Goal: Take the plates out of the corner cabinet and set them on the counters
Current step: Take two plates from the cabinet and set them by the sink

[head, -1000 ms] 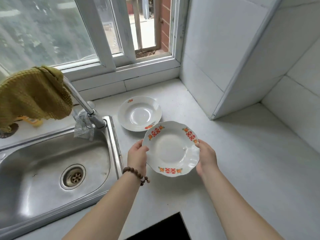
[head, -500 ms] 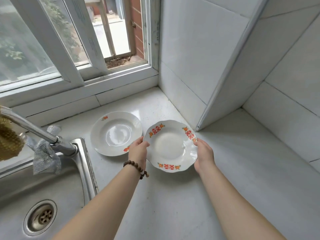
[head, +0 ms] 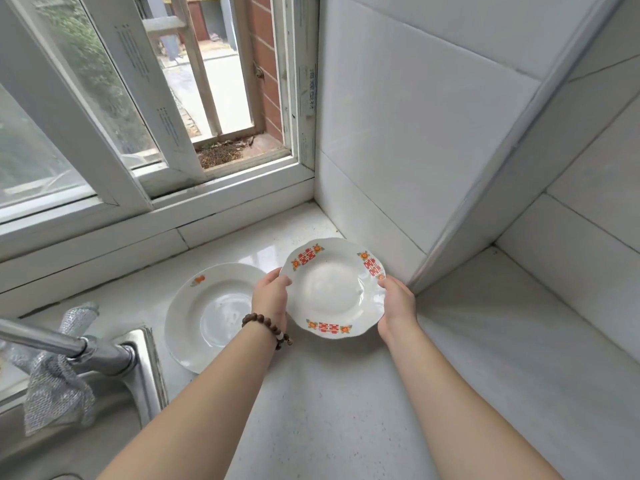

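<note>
Both hands — left hand (head: 271, 296), right hand (head: 397, 304) — grip scalloped plate (head: 332, 292) between them

1 head-worn wide-angle view looks down closely onto the counter (head: 346, 410) below the window (head: 114, 140).

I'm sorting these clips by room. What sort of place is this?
Probably a home kitchen: a steel sink with a faucet, a pale counter below tiled walls and a window, and the left hand and right hand holding a patterned plate beside a second plate.
</note>
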{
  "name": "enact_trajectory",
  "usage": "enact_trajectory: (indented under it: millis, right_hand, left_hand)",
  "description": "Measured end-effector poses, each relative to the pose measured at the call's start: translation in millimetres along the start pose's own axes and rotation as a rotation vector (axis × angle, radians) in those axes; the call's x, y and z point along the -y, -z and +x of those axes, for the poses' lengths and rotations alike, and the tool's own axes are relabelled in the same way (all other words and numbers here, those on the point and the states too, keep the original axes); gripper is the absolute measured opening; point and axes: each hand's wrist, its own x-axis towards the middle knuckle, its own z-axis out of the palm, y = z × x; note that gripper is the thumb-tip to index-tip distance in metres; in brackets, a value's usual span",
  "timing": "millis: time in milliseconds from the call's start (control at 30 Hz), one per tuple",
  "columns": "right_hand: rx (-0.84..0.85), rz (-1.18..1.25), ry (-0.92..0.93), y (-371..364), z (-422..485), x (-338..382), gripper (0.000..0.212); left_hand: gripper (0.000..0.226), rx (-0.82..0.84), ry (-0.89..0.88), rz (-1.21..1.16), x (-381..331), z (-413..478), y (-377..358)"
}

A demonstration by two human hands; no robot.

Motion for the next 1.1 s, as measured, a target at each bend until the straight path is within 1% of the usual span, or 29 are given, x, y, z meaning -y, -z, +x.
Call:
enact_trajectory:
  millis: [100, 333, 667, 833, 967, 1100]
  right_hand:
    - [-0.008, -0.009, 0.003, -8, 10, -1, 0.022]
    - [0.015, -0.033, -0.010, -21, 20, -9, 0.029]
    - [0.056, -0.058, 0.007, -29, 18, -13, 0.016]
    - [0.072, -0.041, 0.010, -30, 17, -12, 0.015]
    - [0.090, -0.022, 0.014, -30, 19, -10, 0.020]
    - [0.091, 0.004, 0.025, -33, 24, -9, 0.023]
  left_hand:
    - [0.034, 0.002, -0.004, 0.009, -3, 12, -1]
    - [0.039, 0.035, -0.014, -0.021, -1, 22, 8]
    - [0.038, 0.003, -0.055, -0.029, 0, 18, 22]
    - [0.038, -0.003, -0.057, -0.007, 2, 20, 22]
    - [0.034, -0.008, -0.053, 0.043, -6, 28, 15]
    - [0.030, 0.019, -0.079, 0.166, -20, 44, 8]
